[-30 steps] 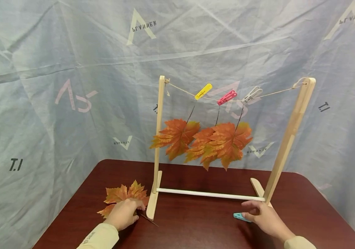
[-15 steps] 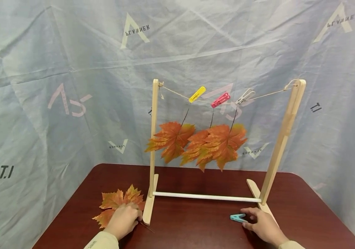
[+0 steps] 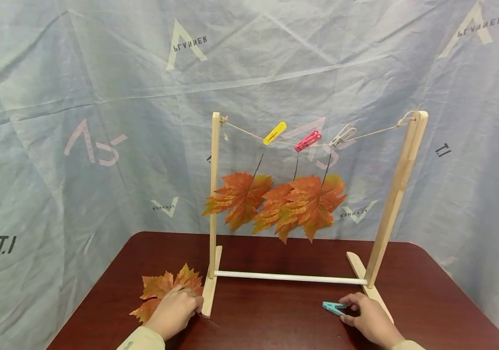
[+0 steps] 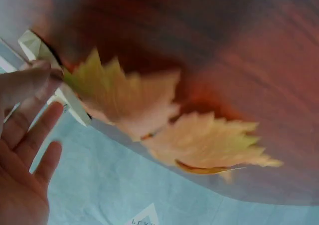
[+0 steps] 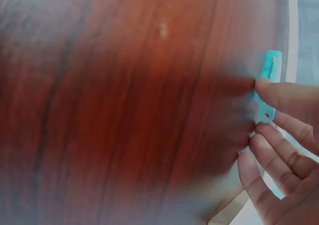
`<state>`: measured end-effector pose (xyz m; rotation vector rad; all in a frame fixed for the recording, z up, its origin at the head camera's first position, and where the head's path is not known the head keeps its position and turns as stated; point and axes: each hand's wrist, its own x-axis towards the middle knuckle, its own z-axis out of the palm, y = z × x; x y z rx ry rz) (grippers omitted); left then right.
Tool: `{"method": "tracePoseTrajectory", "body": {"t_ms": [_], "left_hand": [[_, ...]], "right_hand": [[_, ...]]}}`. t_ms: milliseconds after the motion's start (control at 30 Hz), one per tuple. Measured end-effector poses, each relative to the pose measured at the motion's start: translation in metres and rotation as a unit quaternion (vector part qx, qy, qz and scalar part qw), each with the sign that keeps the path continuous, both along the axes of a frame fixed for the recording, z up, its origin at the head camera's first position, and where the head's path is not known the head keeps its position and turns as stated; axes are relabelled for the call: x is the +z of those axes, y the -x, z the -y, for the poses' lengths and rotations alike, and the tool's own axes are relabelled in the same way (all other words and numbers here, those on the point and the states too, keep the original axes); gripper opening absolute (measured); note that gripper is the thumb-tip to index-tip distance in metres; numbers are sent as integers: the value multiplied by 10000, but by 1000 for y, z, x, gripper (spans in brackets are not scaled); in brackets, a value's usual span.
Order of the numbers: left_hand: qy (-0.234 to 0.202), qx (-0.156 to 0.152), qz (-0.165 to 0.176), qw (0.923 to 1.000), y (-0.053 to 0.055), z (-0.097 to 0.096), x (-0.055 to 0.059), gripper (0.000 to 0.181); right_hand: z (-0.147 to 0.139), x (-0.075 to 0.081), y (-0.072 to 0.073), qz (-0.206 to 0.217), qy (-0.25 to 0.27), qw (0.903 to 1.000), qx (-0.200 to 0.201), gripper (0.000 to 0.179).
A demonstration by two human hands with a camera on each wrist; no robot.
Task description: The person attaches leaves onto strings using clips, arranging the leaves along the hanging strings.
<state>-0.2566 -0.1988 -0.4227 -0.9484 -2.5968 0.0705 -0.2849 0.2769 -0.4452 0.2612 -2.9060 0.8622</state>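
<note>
At the left, my left hand [image 3: 175, 308] pinches an orange artificial maple leaf [image 3: 155, 287] near its stem, thumb against index finger. The left wrist view shows the toothed leaf [image 4: 134, 100] over the table, with the other fingers spread; the exact grip on the stem is mostly hidden. My right hand [image 3: 369, 316] holds a light-blue clothespin [image 3: 332, 307] by its handle end, between thumb and fingers. In the right wrist view my thumb presses on the clothespin [image 5: 271, 63].
A wooden stand [image 3: 395, 209] with a white crossbar [image 3: 288, 277] carries a string [image 3: 373, 133]. Yellow [image 3: 275, 133], pink [image 3: 307, 141] and white clothespins [image 3: 342, 136] clip hanging leaves [image 3: 245, 199] to it. The dark red table [image 3: 275, 321] has a printed grey cloth [image 3: 100, 194] behind it.
My right fingers have closed on the blue clothespin, and its jaws have turned to show. My left hand has settled into a pinch by the leaf stem. The head view has shifted slightly.
</note>
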Motion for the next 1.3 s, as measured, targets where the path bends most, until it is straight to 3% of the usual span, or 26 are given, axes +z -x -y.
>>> {"method": "tracePoseTrajectory", "body": {"t_ms": [233, 333, 433, 633, 933, 1133, 1300], "left_hand": [[-192, -284, 652, 9973, -1, -8, 13, 23], [-173, -365, 786, 9961, -1, -13, 18, 16], [-225, -465, 990, 9937, 1, -19, 24, 10], [-695, -701, 1709, 9803, 5, -30, 41, 14], [-1114, -469, 2199, 9680, 3, -48, 71, 11], [-1527, -367, 2640, 9516, 0, -63, 86, 9], [-1766, -364, 2736, 9448, -1, -80, 98, 8]], "right_hand": [[-5, 10, -2, 465, 680, 9964, 213, 23], [-7, 15, -5, 352, 835, 9951, 387, 24], [-5, 21, -7, 139, 757, 9966, 284, 24], [-2, 34, -12, -93, 634, 9979, 120, 29], [0, 62, -15, -420, 835, 9956, -102, 36], [0, 85, -20, -734, 912, 9931, -30, 37], [0, 106, -22, -931, 914, 9914, 47, 41]]}}
